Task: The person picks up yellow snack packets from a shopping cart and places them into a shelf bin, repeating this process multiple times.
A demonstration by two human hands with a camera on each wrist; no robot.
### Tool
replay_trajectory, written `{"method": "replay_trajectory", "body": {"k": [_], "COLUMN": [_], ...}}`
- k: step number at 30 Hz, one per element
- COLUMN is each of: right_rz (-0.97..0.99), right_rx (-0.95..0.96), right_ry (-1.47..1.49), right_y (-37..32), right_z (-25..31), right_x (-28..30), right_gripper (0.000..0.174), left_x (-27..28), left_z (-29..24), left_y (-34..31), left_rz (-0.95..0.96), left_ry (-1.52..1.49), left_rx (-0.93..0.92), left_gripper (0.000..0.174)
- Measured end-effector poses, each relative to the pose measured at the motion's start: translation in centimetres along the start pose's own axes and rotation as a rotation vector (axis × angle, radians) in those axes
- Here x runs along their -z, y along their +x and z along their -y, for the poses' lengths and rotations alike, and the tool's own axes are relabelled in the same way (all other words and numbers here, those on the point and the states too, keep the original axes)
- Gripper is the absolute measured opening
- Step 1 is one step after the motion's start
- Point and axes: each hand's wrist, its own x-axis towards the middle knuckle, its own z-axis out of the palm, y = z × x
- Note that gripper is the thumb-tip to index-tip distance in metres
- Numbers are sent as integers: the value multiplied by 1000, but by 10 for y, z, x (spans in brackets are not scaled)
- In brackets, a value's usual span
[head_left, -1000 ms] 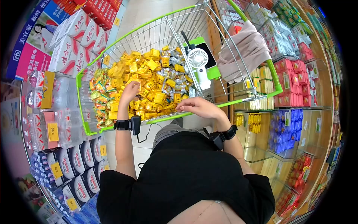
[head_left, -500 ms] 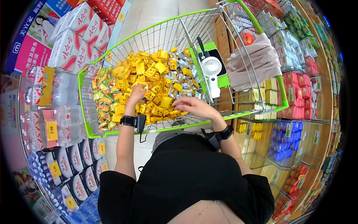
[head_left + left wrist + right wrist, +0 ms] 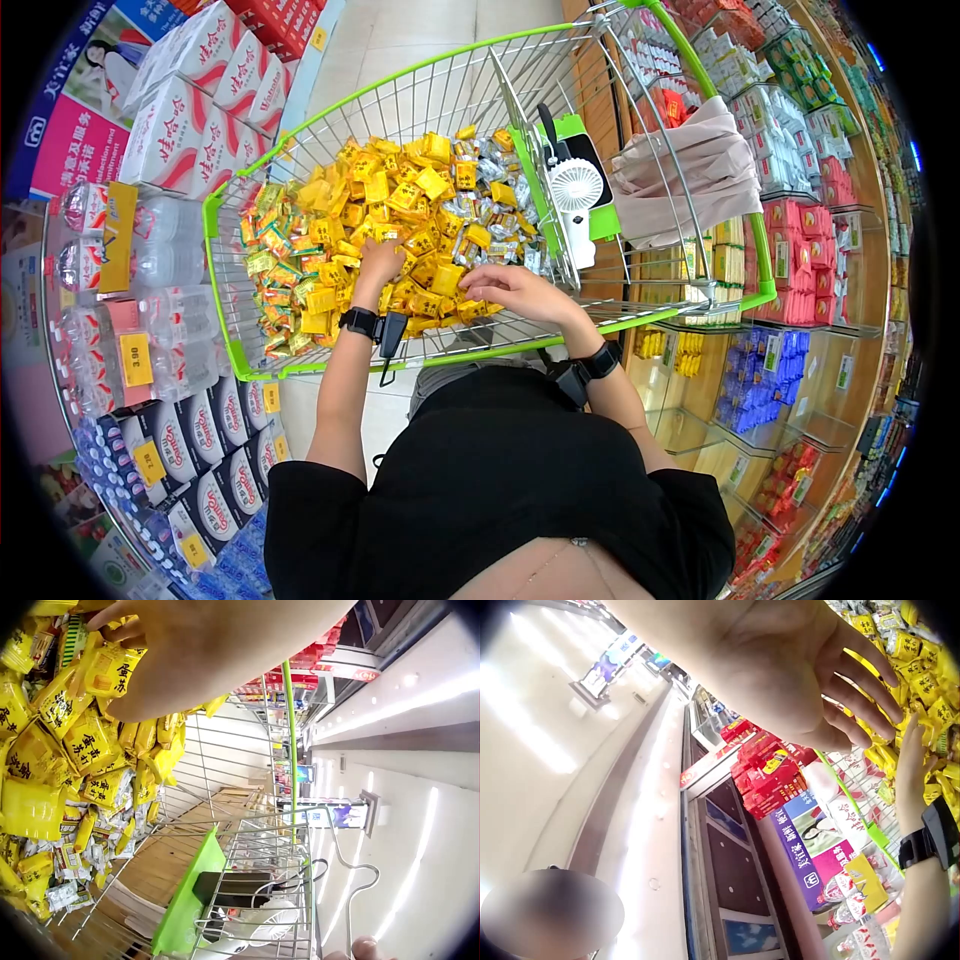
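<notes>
A heap of yellow snack packets [image 3: 407, 192] fills the middle of the shopping cart [image 3: 450, 361]. My left hand [image 3: 380, 264] is down among them, fingers pointing into the heap. In the left wrist view one yellow packet [image 3: 112, 671] lies between its thumb and fingers; I cannot tell whether they pinch it. My right hand [image 3: 522, 292] hovers over the near side of the heap, its palm bare and its fingers loosely spread in the right wrist view. Silver packets [image 3: 497, 205] lie to the right of the yellow ones, green-and-orange packets [image 3: 272, 235] to the left.
A white hand fan [image 3: 577, 190] and a green tray [image 3: 603, 222] sit at the cart's handle end. A pale cloth [image 3: 685, 170] hangs over that end. Shelves of packaged snacks [image 3: 797, 262] stand at right; bottled drinks [image 3: 185, 325] and white cartons [image 3: 170, 135] at left.
My left hand has moved right and toward me, deeper into the yellow packets. My right hand stays about where it was. The cart's handle end has shifted rightward in view.
</notes>
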Motion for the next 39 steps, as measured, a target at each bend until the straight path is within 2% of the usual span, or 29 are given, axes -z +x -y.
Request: {"method": "replay_trajectory", "body": {"k": [4,14,16,17,19,20,22,23,25,29,31,34,39], "right_rz": [2,-1,-9,-10,-18,-19,-122,-124,-258,-296,-333,-389,-349], "right_rx": [6,-2,1,1,-15,-15,25,25,47,52,27,16,19], "right_ry": [-18,-3,12,12,11,11,16,16,46,280,363,345,308], "right_y": [2,1,1,1,0,0,0,1,4,7,7,6,8], "right_z": [-5,-10,-11,-10,-8,-8,-10,-12,-17,-15,-12,-9,-21], "right_x": [-1,-3,-4,-4,-3,-4,-6,-7,-8,-8,-6,-5,-4], "right_gripper": [21,22,22,22,23,23,26,26,31,37,39,36,32], "left_x": [0,2,7,9,22,27,36,38,43,53,53,52,41], "left_z": [-3,-3,-3,-4,-16,-23,-36,-42,-53,-74,-78,-86,-89], "left_y": [-4,-4,-8,-11,-29,-39,-58,-66,-80,-109,-114,-123,-127], "left_rz": [-12,25,59,59,152,153,194,195,332,365,276,282,214], "left_ry": [117,11,-36,-36,-118,-117,-159,-159,-269,-323,-229,-212,-206], "left_rx": [-21,-34,-162,-163,-355,-357,-616,-617,-731,-721,-769,-808,-883], "left_gripper": [41,44,42,42,37,37,34,34,33,32,32,29,26]}}
